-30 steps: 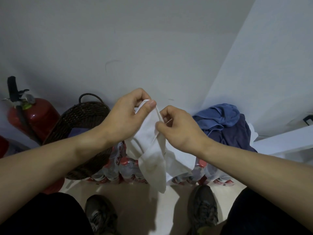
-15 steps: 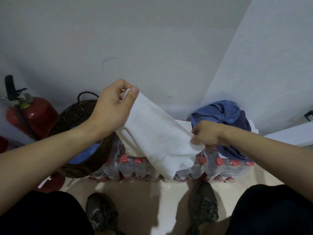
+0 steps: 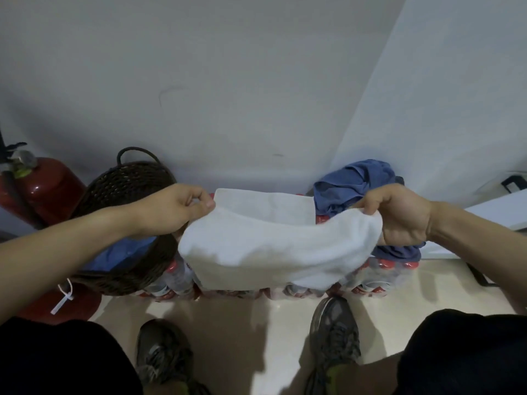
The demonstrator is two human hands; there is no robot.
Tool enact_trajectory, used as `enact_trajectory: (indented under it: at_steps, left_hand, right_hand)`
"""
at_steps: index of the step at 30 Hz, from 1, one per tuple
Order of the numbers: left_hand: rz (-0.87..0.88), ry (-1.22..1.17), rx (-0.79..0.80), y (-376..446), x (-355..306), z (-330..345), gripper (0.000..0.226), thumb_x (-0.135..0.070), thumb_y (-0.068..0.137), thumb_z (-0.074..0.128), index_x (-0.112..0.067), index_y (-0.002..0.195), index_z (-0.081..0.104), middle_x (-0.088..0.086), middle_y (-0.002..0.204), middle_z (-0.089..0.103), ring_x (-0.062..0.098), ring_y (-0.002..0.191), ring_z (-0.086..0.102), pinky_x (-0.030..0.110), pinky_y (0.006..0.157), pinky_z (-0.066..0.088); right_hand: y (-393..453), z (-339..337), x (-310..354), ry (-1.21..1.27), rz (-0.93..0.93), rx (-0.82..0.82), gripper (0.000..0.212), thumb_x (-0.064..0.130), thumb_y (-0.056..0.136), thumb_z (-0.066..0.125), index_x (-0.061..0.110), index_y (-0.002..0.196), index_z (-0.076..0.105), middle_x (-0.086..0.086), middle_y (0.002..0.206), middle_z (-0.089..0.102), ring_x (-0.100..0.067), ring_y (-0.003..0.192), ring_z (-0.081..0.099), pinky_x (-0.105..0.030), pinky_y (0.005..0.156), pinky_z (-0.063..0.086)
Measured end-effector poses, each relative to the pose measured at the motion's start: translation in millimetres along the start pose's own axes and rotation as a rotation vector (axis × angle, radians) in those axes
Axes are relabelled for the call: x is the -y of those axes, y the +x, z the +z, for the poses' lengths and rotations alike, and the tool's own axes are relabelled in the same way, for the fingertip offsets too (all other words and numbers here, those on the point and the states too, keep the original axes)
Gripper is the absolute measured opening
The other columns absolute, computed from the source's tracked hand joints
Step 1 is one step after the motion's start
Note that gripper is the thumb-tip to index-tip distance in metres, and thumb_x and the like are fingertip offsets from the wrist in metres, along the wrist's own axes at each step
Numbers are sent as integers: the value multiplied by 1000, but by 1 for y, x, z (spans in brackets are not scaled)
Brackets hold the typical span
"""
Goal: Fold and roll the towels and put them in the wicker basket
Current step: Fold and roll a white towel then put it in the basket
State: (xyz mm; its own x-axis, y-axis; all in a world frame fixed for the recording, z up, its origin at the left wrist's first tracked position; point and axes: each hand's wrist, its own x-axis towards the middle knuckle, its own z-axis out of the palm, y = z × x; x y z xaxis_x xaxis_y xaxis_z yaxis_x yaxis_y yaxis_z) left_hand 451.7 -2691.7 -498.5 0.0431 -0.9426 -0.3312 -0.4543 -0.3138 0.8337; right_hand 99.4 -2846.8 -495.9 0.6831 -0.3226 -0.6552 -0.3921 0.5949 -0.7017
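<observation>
Towel (image 3: 273, 246) hangs sideways between my hands, left hand (image 3: 174, 212) and right hand (image 3: 399, 215) pinching its ends; basket (image 3: 125, 189) sits left.

A white towel (image 3: 268, 246) stretches across the middle of the frame, doubled over so its near layer sags in a soft curve while the far edge runs straight behind it. A dark brown wicker basket (image 3: 125, 183) with a loop handle sits at left centre, tilted, with blue cloth (image 3: 119, 253) inside. More blue towels (image 3: 356, 183) lie crumpled in a heap at right centre.
</observation>
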Motion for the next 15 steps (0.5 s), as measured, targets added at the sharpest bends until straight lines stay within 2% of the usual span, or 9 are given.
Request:
enact_trajectory:
  at_steps: [3, 5, 7, 9, 12, 14, 15]
  left_hand:
    - [-103, -9, 40, 3, 9, 1, 25, -25, 99, 50, -13, 79, 56, -1, 60, 53, 11, 49, 50, 24, 44, 43]
    - [-122, -20, 37, 6, 16, -1, 24, -24, 100, 50, -13, 79, 56, 0, 62, 51, 12, 51, 48, 24, 46, 41]
    - [-117, -18, -1, 10, 22, -3, 23, -21, 99, 51, -12, 80, 57, 3, 65, 52, 13, 53, 47, 24, 48, 38]
    - [-115, 32, -72, 18, 29, -5, 20, -18, 99, 52, -8, 83, 60, 9, 70, 56, 18, 60, 49, 30, 54, 41]
    - [-98, 182, -223, 39, 37, -8, 18, -15, 97, 55, -3, 85, 62, 11, 77, 63, 22, 71, 55, 33, 67, 46]
    - [-69, 305, -297, 56, 39, -10, 19, -16, 96, 55, -11, 79, 60, 3, 75, 63, 18, 69, 55, 28, 63, 43]
    - [-62, 357, -314, 65, 39, -10, 19, -15, 96, 54, -14, 78, 58, 1, 74, 62, 15, 67, 54, 26, 60, 42]
  right_hand:
    - [-2, 3, -8, -109, 92, -6, 53, 10, 67, 54, -16, 114, 58, -33, 116, 55, -44, 100, 53, -46, 82, 48]
    - [-1, 7, -11, -158, 108, -19, 45, 10, 81, 53, -13, 119, 59, -34, 120, 51, -43, 93, 56, -44, 75, 54]
    - [2, 10, -11, -156, 58, -72, 29, 11, 92, 52, -4, 113, 64, -28, 111, 58, -33, 77, 67, -38, 62, 59]
    - [9, 11, -13, -157, -20, -170, 17, 10, 95, 54, 5, 103, 68, -19, 99, 64, -25, 71, 69, -34, 58, 61]
    - [23, 12, -16, -186, -105, -326, 16, 13, 100, 51, 8, 102, 66, -17, 100, 65, -27, 85, 65, -34, 66, 59]
    - [35, 14, -17, -187, -114, -409, 18, 15, 101, 51, 4, 103, 66, -16, 100, 71, -26, 85, 67, -36, 72, 58]
    - [43, 15, -17, -230, -110, -459, 19, 15, 101, 52, 4, 99, 67, -14, 95, 72, -23, 79, 67, -34, 70, 57]
